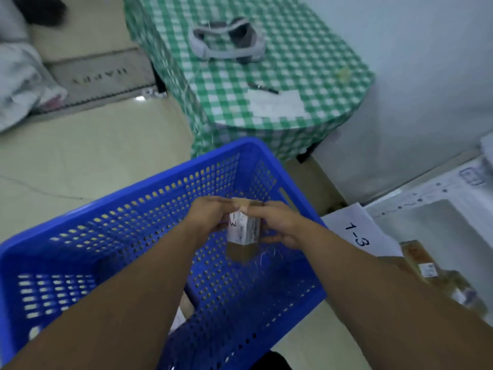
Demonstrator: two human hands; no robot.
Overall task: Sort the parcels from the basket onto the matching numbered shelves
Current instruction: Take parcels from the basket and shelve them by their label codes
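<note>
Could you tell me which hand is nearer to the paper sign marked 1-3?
Right. The right hand grips the parcel on the side toward the 1-3 sign; the left hand holds its far side.

I count one blue basket (149, 180) on my feed, and a single parcel (244, 231) held above it. Two hands hold that parcel: the left hand (210, 217) and the right hand (280, 225). To the right there is one paper label (357, 233) marked 1-3. On the white shelf (440, 188) I see what look like two more parcels (422, 260) (466, 295), though that corner is too blurred to be sure. Farther off, one checked table (306, 49) carries three things: one grey strap (226, 41), one pen (262, 88) and one white sheet (276, 102). One mat (98, 73) lies on the floor.
</note>
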